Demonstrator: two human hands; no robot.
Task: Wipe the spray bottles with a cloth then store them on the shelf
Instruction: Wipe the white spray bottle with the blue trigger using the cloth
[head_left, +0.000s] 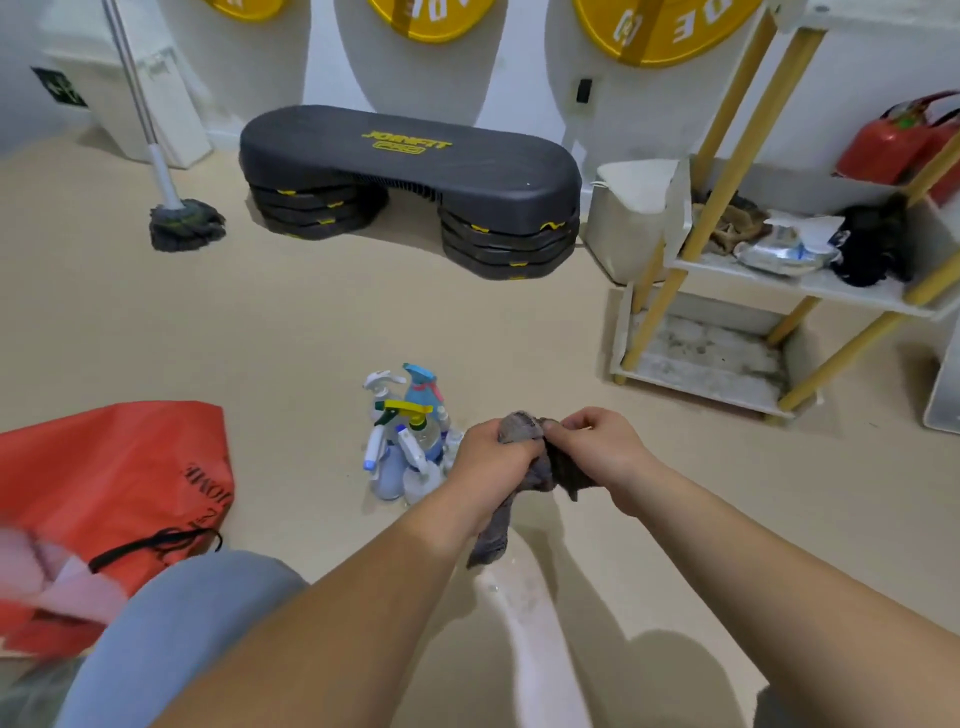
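Several spray bottles (405, 436) stand bunched together on the beige floor, with white, blue and yellow-green trigger heads. Just right of them both my hands hold a grey cloth (524, 478) above the floor. My left hand (488, 457) grips its upper part, and the rest hangs down below the wrist. My right hand (597, 441) pinches the cloth's top edge from the other side. The white shelf (727, 270) with yellow legs stands at the right, its lowest tier dirty and bare.
A red bag (114, 493) lies on the floor at the left by my knee. A black step platform (410, 187) and a mop (182, 218) stand near the far wall. The shelf's middle tier holds rags, a foil pack and a black object.
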